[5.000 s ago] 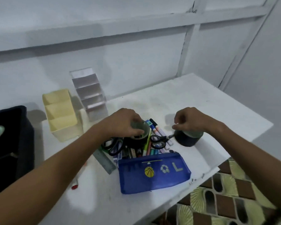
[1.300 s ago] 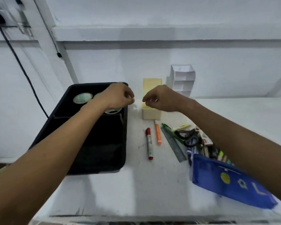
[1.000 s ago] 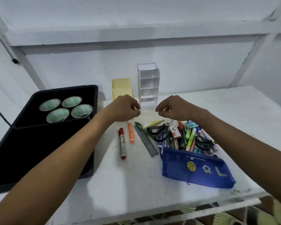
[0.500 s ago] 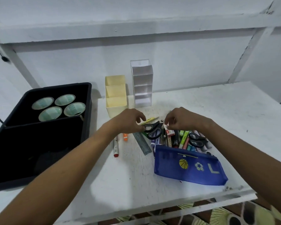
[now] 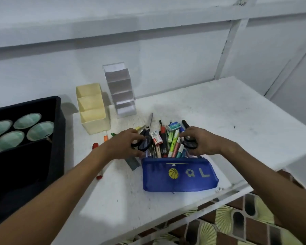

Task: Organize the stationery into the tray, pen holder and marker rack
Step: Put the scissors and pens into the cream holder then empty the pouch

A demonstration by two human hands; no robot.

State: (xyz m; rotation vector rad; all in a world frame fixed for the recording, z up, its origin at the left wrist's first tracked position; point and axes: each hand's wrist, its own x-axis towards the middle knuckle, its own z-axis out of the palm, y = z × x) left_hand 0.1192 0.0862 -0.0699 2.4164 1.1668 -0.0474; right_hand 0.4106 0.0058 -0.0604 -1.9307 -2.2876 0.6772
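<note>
My left hand (image 5: 125, 145) grips the black handles of a pair of scissors (image 5: 145, 138) whose blade points toward the wall. My right hand (image 5: 200, 141) grips a second pair of black scissors (image 5: 189, 144). Between the hands lies a heap of markers, pens and highlighters (image 5: 168, 142) spilling from a blue mesh pencil case (image 5: 178, 174). A black tray (image 5: 58, 138) at the left holds several tape rolls (image 5: 21, 131). The yellow pen holder (image 5: 93, 108) and the clear stepped marker rack (image 5: 121, 92) stand by the wall, with nothing seen in them.
A red marker (image 5: 95, 147), an orange marker (image 5: 105, 137) and a grey ruler (image 5: 132, 162) lie on the white table (image 5: 219, 121) beside my left arm. The table's front edge runs diagonally at the lower right, over a patterned floor (image 5: 237, 223).
Both hands came back from the tray, moved down to the heap and took hold of one pair of scissors each. The view swung right, from the tray to the pencil case.
</note>
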